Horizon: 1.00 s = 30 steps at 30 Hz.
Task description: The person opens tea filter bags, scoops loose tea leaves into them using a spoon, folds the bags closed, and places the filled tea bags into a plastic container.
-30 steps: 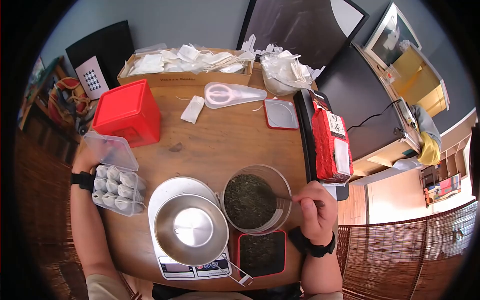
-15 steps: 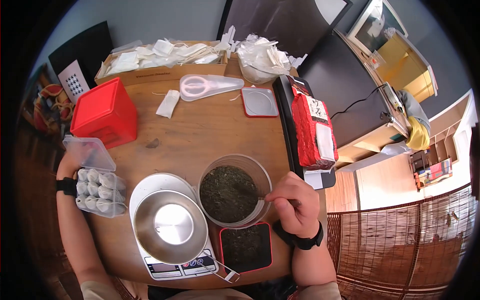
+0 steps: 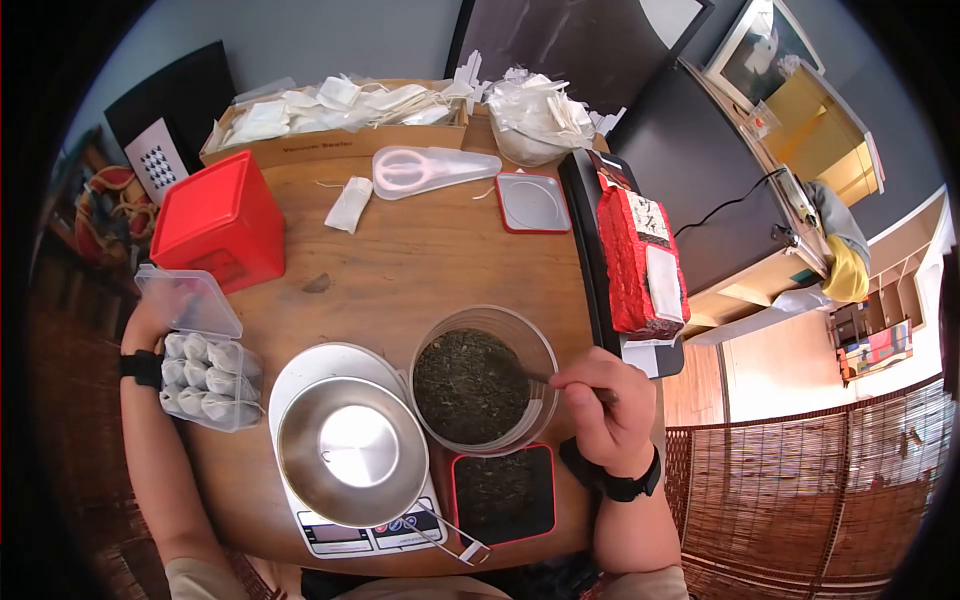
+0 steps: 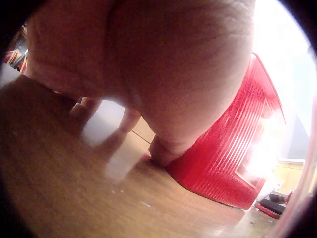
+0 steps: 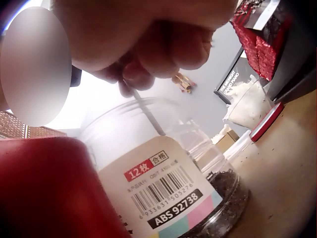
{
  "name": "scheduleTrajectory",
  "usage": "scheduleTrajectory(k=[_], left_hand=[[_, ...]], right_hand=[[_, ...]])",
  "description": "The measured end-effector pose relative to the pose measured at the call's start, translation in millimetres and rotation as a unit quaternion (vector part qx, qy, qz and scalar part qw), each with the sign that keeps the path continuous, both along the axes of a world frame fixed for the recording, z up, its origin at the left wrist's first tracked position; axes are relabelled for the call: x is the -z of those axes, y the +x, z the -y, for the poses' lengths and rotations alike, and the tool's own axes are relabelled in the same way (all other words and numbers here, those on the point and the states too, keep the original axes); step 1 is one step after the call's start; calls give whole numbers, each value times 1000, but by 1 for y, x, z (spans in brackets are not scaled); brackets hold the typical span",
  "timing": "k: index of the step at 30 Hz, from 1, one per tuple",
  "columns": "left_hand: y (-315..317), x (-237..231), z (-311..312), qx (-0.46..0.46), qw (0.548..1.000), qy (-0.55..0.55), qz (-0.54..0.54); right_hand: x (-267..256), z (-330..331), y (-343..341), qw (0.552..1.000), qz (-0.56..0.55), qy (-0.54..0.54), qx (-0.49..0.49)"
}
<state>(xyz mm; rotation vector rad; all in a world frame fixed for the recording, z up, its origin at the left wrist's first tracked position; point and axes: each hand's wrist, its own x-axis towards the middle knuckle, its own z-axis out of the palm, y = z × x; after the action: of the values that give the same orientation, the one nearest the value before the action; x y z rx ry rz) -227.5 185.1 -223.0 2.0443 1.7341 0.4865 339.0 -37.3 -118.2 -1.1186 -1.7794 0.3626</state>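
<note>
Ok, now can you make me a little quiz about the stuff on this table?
1. True or false: the metal bowl sits on the white scale.
2. Where does the thin handle in the right hand lead?
a) into the metal bowl
b) into the clear round tub
c) under the scale
3. Fill in the colour: the big box behind the clear case of little white bags is ____.

Key: 1 true; 2 b; 3 red.

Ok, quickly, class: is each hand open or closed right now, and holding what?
Left hand: open, beside the red box.
Right hand: closed around a utensil.
</note>
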Motion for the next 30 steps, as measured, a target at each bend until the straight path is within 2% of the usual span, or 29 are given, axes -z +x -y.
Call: scheduleTrajectory(k=[4, 5, 7, 8, 11, 14, 16, 19, 22, 26, 28, 30], left_hand=[[9, -9, 4, 17, 1000, 12, -15], [11, -13, 5, 15, 1000, 13, -17], [17, -22, 6, -12, 996, -71, -60], [16, -21, 7, -12, 996, -71, -61], [15, -16, 5, -28, 998, -53, -29], [-4, 1, -3, 1, 999, -38, -16], [-12, 5, -11, 26, 992, -50, -109], [6, -6, -2, 13, 997, -20, -75], [5, -3, -3, 19, 997, 9, -72], [10, -6, 3, 16, 999, 27, -35], [13, -6, 4, 28, 997, 60, -36], [-6, 12, -6, 31, 998, 52, -17]], right_hand=[[-8, 3, -3, 999, 11, 1, -31], [-6, 3, -4, 1000, -9, 8, -13], [-4, 2, -5, 999, -32, 12, 4], [-2, 0, -4, 1000, -17, -9, 3], [-3, 3, 0, 1000, -8, -24, -8], [-4, 5, -1, 999, -36, -12, -24], [-6, 6, -1, 998, -57, -4, -31], [-5, 6, -1, 998, -8, -55, -41], [4, 6, 3, 996, -78, -45, 18], [0, 4, 0, 997, -72, -15, -6], [-3, 3, -1, 999, 9, -38, -33], [-2, 3, 1, 999, 12, -25, -29]])
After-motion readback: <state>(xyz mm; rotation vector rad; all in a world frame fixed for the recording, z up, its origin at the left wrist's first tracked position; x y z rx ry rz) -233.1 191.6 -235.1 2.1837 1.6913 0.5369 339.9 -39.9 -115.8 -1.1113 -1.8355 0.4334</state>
